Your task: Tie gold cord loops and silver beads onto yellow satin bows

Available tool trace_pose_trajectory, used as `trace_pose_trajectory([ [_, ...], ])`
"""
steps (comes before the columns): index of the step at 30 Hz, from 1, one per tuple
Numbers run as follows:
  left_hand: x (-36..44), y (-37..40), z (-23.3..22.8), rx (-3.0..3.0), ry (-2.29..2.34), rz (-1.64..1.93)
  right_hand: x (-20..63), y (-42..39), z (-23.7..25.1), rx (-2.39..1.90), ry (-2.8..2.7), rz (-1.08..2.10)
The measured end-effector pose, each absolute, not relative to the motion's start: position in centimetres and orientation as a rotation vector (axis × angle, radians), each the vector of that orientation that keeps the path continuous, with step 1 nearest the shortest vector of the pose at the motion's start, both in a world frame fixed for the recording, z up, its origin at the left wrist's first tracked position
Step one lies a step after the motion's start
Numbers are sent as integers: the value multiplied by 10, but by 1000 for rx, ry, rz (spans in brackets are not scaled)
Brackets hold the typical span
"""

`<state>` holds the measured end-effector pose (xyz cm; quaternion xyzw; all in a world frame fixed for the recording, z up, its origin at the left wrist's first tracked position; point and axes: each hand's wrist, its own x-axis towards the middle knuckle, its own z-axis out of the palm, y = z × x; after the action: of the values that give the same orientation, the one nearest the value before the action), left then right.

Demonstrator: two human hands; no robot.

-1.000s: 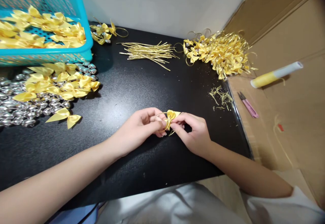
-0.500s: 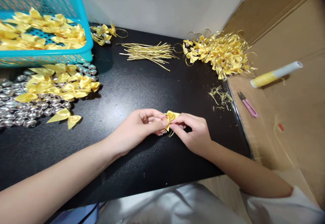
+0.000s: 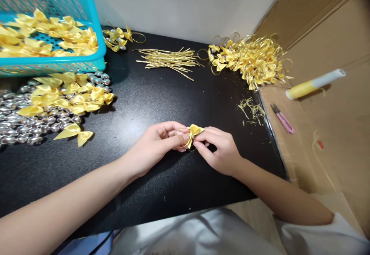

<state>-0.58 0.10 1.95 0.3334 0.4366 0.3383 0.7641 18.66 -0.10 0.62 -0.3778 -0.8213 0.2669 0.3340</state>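
Note:
Just above the black table, a yellow satin ribbon bow sits between my two hands. My left hand pinches the bow's left side between thumb and fingers, and a thin gold cord loop shows around those fingertips. From the other side, my right hand is closed at the bow's right edge, its fingertips gripping the bow or its cord; exactly which is hard to see. Part of the gold cord curves below the bow. Any bell behind the ribbon is hidden.
A turquoise basket of bows stands back left. Before it lie silver bells and loose bows. Gold ties lie at the back, finished bows back right. Cord scraps and pink thread snips are at right.
The bow has turned slightly so more of its front and tails show. My right fingers have shifted a little at its edge, and the cord loop below looks drawn in closer.

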Motion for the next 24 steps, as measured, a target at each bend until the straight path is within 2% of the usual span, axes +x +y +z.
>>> trace_pose_trajectory([
  [15,-3,-1,22,793,1013,755,185,0,1,-956,-2192,608],
  [24,-2,-2,18,748,1038,799,186,0,14,-1038,-1970,478],
])
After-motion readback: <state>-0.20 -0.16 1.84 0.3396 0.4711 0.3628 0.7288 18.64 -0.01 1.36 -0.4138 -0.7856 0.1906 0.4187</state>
